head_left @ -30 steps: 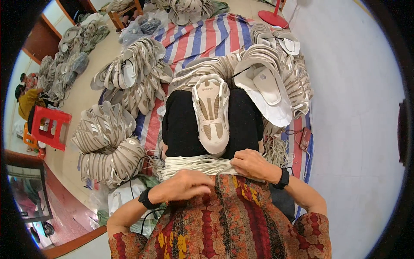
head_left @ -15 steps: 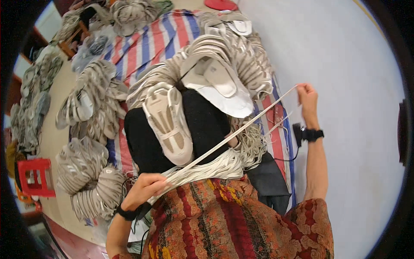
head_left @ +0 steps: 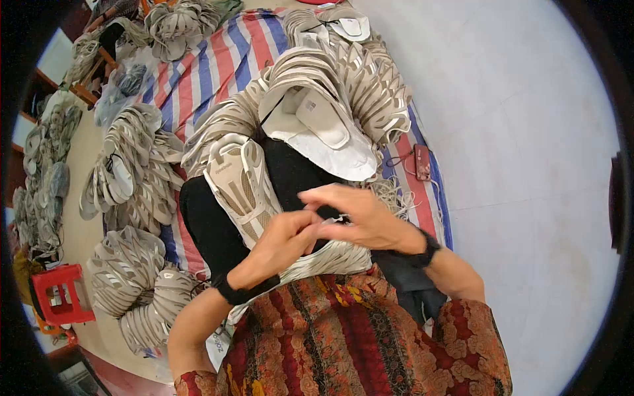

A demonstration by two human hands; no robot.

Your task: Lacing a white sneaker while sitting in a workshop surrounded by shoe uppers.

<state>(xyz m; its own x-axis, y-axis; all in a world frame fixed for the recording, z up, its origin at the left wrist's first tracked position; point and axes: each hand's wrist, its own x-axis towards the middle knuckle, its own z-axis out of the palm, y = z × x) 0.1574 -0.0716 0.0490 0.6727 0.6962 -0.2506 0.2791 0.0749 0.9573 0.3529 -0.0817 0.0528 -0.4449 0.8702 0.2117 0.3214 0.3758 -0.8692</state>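
The left hand (head_left: pixel 281 239) and right hand (head_left: pixel 360 218) meet fingertip to fingertip, pinched on a thin white string (head_left: pixel 337 221); beige shoe upper (head_left: pixel 241 185) lies just beside

The person wears a patterned garment in dark red, orange, black and ochre, with paisley-like swirls and lengthwise bands running down the front; it covers the lap and the shoulders, with short sleeves ending above the elbows. Both forearms are bare. The left hand (head_left: pixel 281 241) has a black band around its wrist, and the right hand (head_left: pixel 363 218) has a black wrist strap, narrower, like a watch band
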